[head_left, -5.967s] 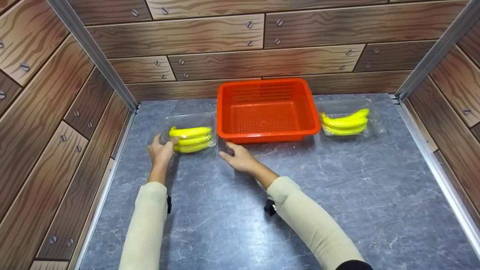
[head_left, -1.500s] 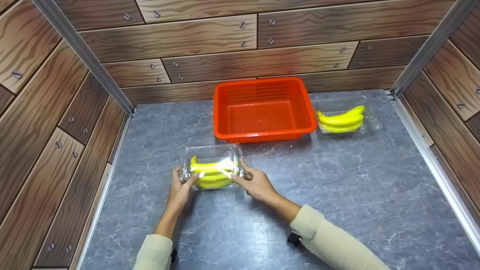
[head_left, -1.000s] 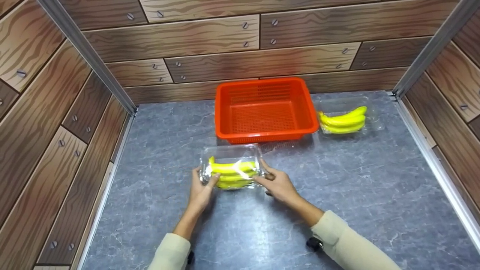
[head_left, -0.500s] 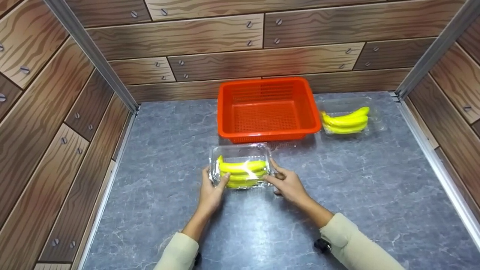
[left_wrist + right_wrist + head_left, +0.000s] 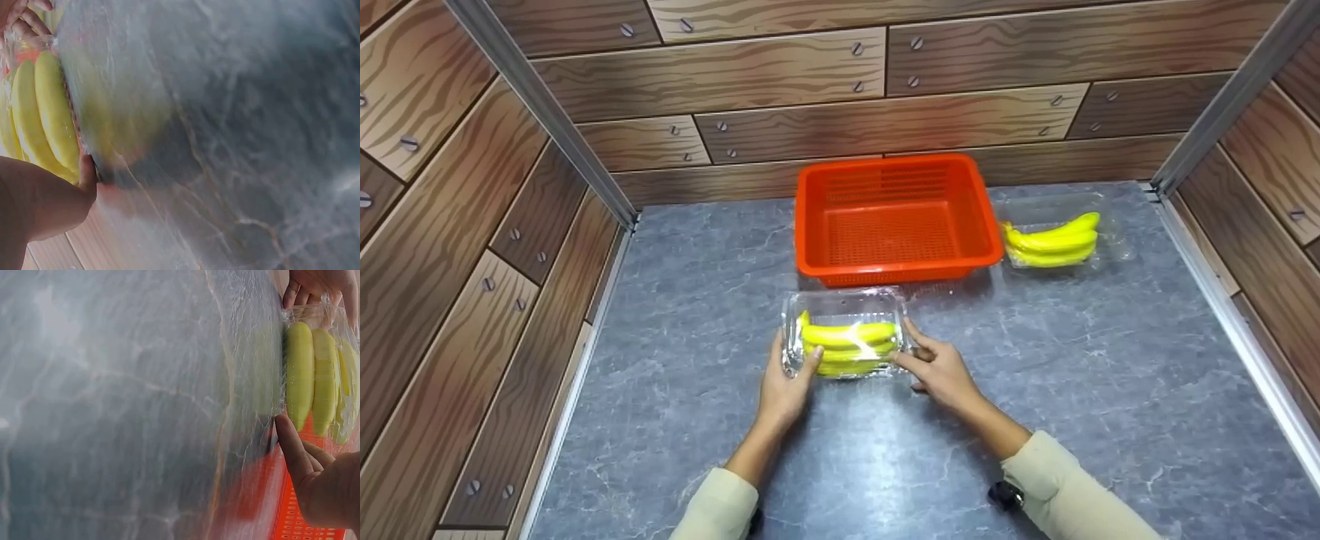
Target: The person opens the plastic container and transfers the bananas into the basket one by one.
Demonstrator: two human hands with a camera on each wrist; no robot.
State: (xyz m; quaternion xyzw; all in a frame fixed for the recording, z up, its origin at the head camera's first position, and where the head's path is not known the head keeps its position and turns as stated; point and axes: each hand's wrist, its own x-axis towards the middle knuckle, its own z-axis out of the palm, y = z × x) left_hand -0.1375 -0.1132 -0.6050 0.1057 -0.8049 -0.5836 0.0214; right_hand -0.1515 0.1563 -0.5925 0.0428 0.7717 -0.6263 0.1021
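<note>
A clear plastic clamshell box (image 5: 847, 302) with yellow bananas (image 5: 851, 335) inside lies just in front of the red basket in the head view. My left hand (image 5: 786, 384) holds its left end, thumb over the front corner. At the opposite end, my right hand (image 5: 945, 373) grips the box with thumb and fingers. The left wrist view shows the bananas (image 5: 53, 112) through the plastic, close to the tabletop, with my left hand (image 5: 48, 197) below them. From the right wrist, the box's bananas (image 5: 300, 371) appear above my right hand (image 5: 326, 481).
Behind the box stands a red perforated basket (image 5: 896, 273) with nothing in it. Another clear box with bananas (image 5: 1051, 244) sits at the basket's right side. Wood-patterned walls (image 5: 780, 71) enclose the grey marbled tabletop (image 5: 1110, 390) at the back and both sides.
The box of bananas has come from the basket's left side to in front of it, nearer me, with both hands taking hold. Over the last half second it has barely moved.
</note>
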